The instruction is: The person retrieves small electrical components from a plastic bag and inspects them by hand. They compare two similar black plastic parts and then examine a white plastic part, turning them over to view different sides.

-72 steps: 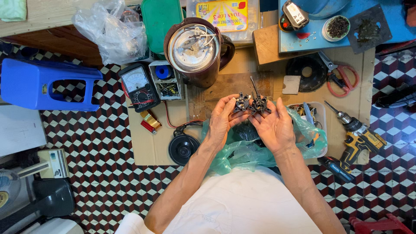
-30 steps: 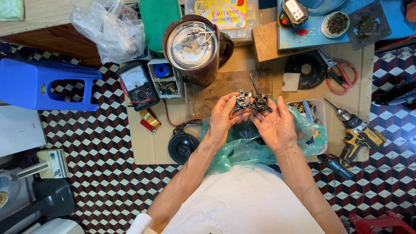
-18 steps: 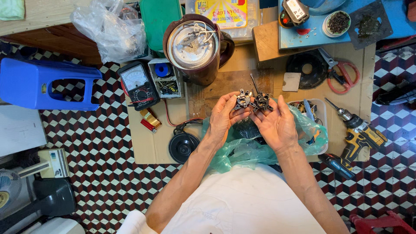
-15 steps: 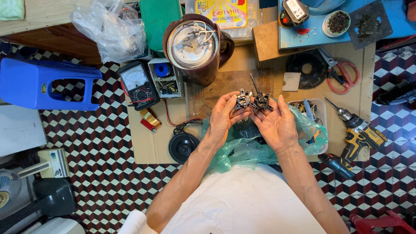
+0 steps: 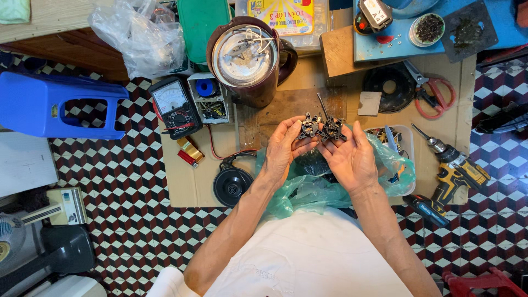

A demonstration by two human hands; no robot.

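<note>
My left hand [image 5: 285,149] holds a small dark round part with prongs [image 5: 309,128] by its fingertips. My right hand [image 5: 349,158] holds a similar dark part [image 5: 333,128] with a thin metal rod sticking up from it. The two parts are side by side, nearly touching, above a green plastic bag [image 5: 308,187] on my lap. Just beyond my hands stands an upturned maroon electric kettle [image 5: 248,58] with its metal base and wires exposed.
A sheet of cardboard [image 5: 181,181] covers the tiled floor. On it lie an analog multimeter [image 5: 175,107], a black round base [image 5: 233,186], a yellow cordless drill [image 5: 455,168], red-handled scissors [image 5: 434,96] and a clear tray of tools [image 5: 393,140]. A blue stool [image 5: 55,104] stands at left.
My hands have kept the two parts together, shifting them only slightly. Nothing else has moved.
</note>
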